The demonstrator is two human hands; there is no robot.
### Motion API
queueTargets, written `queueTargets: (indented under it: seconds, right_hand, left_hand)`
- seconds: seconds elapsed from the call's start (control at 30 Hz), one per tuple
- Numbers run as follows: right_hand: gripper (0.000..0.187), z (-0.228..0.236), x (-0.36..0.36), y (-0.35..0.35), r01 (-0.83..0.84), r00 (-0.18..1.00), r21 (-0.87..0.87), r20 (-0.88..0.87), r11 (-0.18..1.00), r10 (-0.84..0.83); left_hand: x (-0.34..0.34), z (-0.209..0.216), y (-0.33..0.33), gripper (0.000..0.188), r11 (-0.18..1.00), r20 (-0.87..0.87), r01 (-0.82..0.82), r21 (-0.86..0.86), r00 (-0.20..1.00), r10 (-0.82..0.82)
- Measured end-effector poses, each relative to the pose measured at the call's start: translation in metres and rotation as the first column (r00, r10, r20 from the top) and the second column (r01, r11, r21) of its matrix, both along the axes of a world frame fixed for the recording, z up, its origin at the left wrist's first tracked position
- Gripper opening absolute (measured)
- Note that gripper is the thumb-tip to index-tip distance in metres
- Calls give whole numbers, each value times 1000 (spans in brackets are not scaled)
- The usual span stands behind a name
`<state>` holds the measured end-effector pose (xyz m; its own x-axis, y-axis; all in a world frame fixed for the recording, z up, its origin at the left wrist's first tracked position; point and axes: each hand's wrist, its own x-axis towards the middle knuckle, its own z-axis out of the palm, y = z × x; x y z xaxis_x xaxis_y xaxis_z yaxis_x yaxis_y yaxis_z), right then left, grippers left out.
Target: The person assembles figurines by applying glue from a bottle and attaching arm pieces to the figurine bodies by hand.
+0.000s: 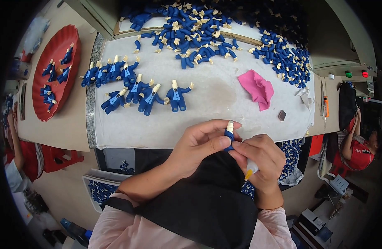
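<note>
Near the table's front edge, my left hand [199,143] is closed round a small headless figure [230,132] in a blue suit, its cream neck pointing up. My right hand [263,157] presses thumb and fingertips against the figure's side. Tucked in that same hand is a small white bottle [252,167] with a yellow tip pointing down. Whether an arm piece is pinched between the right fingertips is hidden. Beyond my left hand, several similar headless figures [175,97] with blue suits and cream hands lie on the white-covered table [215,120].
Loose blue arms [199,41] with cream hands are heaped at the back. A pink cloth [257,89] and a small dark block [282,115] lie at right. A red scalloped tray [41,79] holds more figures at left. A bin of blue parts [101,191] sits below, and co-workers sit either side.
</note>
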<state>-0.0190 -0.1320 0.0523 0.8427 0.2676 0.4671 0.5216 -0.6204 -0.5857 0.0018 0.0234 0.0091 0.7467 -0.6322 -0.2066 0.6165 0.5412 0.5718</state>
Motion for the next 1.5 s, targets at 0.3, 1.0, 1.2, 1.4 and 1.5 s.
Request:
queueTargets:
  seconds: [0.3, 1.0, 1.2, 1.4, 1.5]
  right_hand:
    - [23, 3, -5, -2, 42, 997, 161, -67, 986, -31]
    - [14, -25, -4, -6, 141, 972, 514, -236, 846, -19]
    - [17, -16, 1, 0, 26, 996, 312, -85, 950, 0]
    - [26, -7, -2, 8, 9, 987, -98, 158, 995, 6]
    - [28, -3, -6, 10, 66, 995, -16, 76, 998, -65]
  left_hand:
    - [-7, 3, -2, 37, 995, 123, -86, 52, 989, 79]
    - [-5, 3, 0, 36, 983, 142, -93, 160, 987, 70]
    - [-4, 2, 3, 34, 985, 168, -130, 113, 980, 110]
    - [1, 3, 7, 32, 995, 146, -60, 79, 988, 48]
    - [1, 1, 7, 31, 997, 76, -40, -67, 996, 45]
